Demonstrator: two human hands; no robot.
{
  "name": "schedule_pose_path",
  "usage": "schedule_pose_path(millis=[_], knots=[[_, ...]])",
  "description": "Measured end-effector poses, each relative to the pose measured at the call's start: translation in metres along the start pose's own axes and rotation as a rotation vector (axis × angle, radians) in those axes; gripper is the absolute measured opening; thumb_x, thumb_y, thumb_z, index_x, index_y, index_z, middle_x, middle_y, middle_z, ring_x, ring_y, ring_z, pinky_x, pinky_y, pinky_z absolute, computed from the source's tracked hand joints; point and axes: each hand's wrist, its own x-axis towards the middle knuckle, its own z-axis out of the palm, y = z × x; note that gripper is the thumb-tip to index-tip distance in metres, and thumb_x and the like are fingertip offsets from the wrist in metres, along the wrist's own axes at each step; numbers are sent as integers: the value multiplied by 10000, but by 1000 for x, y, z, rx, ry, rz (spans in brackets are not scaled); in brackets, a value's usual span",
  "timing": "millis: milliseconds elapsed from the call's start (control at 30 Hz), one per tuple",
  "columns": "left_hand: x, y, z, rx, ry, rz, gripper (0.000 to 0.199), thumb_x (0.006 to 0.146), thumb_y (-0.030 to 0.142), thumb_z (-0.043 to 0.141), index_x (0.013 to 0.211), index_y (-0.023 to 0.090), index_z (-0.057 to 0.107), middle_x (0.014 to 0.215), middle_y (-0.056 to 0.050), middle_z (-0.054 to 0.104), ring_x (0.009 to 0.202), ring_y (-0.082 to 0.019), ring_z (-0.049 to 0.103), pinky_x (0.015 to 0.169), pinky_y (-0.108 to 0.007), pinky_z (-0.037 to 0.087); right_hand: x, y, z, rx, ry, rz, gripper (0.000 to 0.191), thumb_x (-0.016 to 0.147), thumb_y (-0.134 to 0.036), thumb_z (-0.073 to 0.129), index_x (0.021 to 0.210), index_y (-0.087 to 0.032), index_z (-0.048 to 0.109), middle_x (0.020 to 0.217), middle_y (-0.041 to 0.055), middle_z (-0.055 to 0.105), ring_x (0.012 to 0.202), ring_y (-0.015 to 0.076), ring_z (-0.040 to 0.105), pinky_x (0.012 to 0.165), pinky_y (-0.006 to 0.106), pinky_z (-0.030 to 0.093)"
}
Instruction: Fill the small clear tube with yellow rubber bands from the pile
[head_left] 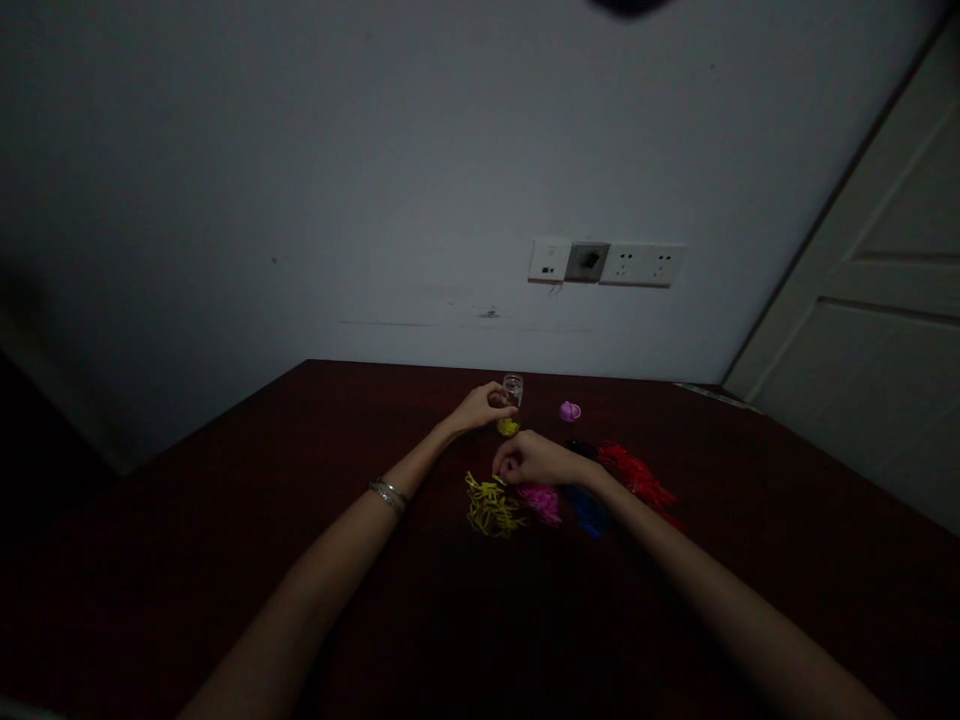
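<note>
Left hand (480,407), at the centre of the frame, is holding a clear jar (515,397) between thumb and fingers; the right hand (538,458), just below, is bringing its fingertips narrowly together at the top edge of a loose yellow pile (492,510). A yellow strand is showing at those fingertips, but whether they are pinching it cannot be told. The jar is standing upright on the dark red table (360,420), with some yellow pieces lying in its bottom. It is probably light, stiff, smooth and somewhat slippery, its side wall below the neck offering the surest hold. The yellow strands are looking thin, light and pliable, so a fingertip pinch on one projecting loop is likely serving best. Magenta (543,504), blue (589,514) and red (637,474) heaps are lying rightward; a pink object (570,411) is resting right of the jar.
</note>
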Motion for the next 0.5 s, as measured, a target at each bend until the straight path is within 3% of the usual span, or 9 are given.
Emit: schedule_pose_path(millis=[300,500], knots=[[0,-2,-2,23,-2,24,315,632,297,664,837,106,521,763,-32,590,690,-105,548,647,-246,430,-3,2,-13,281,119,18,276,663,-166,532,895,-105,668,663,24,606,549,85,485,524,212,387],[1,-4,-1,-5,-6,5,332,602,242,681,862,102,528,798,-36,594,718,-114,553,661,-246,435,-2,3,-43,344,510,29,289,661,-303,600,880,-127,667,758,47,641,661,135,554,625,274,445]])
